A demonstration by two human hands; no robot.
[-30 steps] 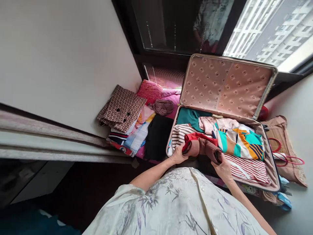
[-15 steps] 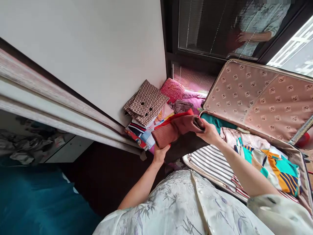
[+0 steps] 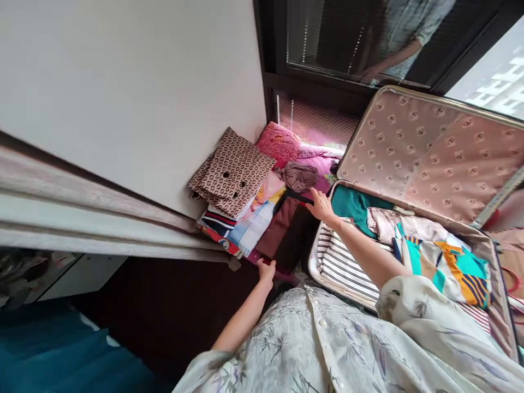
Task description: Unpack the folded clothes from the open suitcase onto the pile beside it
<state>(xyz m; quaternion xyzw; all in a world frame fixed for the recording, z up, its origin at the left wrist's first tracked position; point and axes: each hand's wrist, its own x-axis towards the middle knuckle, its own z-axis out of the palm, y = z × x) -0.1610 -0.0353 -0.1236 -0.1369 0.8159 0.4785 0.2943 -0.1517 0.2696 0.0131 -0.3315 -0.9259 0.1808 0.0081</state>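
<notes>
While both hands rest on it: folded reddish-brown garment (image 3: 286, 232), lying flat between the clothes pile and the open patterned-lining suitcase (image 3: 429, 158)
Left hand (image 3: 266, 269): fingers loose, touching garment's near edge
Right hand (image 3: 321, 206): pressing far edge, fingers spread
Clothes pile: brown monogram-print cloth (image 3: 233, 170) on top
</notes>
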